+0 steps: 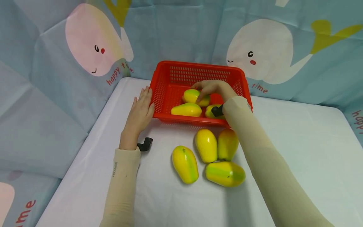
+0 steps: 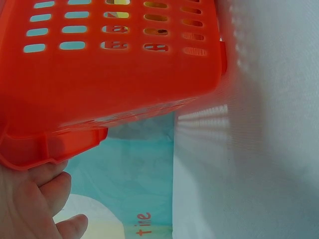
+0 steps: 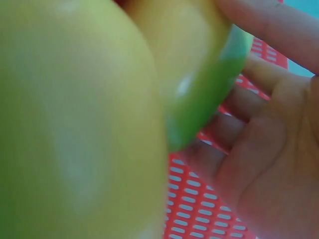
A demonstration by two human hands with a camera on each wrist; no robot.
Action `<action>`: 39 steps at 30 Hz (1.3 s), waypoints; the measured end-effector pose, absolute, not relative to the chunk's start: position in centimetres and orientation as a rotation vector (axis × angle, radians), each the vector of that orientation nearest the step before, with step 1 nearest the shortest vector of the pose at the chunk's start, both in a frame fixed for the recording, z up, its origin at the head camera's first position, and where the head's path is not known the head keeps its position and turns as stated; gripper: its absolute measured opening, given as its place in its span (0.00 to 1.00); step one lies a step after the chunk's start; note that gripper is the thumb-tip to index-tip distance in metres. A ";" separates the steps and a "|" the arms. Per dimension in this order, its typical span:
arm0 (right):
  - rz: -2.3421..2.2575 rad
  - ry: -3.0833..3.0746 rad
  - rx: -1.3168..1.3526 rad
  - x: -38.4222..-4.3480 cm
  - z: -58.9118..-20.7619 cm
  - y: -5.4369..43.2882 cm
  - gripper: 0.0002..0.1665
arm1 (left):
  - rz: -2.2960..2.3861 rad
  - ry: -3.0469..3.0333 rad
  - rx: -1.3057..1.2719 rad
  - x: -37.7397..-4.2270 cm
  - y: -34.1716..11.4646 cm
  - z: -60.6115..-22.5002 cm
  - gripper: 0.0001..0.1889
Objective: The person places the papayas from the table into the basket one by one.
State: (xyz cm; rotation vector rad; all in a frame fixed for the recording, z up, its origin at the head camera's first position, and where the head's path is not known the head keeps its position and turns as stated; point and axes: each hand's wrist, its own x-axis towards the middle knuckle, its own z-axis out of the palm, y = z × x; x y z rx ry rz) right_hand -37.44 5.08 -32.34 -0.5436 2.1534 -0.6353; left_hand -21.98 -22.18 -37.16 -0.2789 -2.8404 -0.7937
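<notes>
While half-curled round oval fruit [image 1: 190, 95], my right grip [image 1: 214, 87]; straight-fingered left grip [image 1: 140, 111] against slotted plastic basket [image 1: 170, 118], wide desk [image 1: 297, 135] alongside.

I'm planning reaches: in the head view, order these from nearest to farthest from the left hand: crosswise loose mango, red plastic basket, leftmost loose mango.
1. Red plastic basket: its left rim touches the left hand.
2. Leftmost loose mango: in front of the basket.
3. Crosswise loose mango: to the leftmost one's right.
</notes>
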 end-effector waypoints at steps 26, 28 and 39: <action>-1.063 2.227 -0.748 -33.6 -28.6 8.5 0.33 | -0.797 -2.848 -0.294 -22.0 -22.3 -37.4 0.31; -1.090 2.240 -0.776 -32.9 -28.3 8.9 0.33 | -0.800 -2.845 -0.293 -22.1 -22.3 -37.3 0.31; -1.197 2.301 -0.889 -28.9 -27.2 11.0 0.30 | -0.810 -2.836 -0.302 -22.1 -22.2 -37.5 0.31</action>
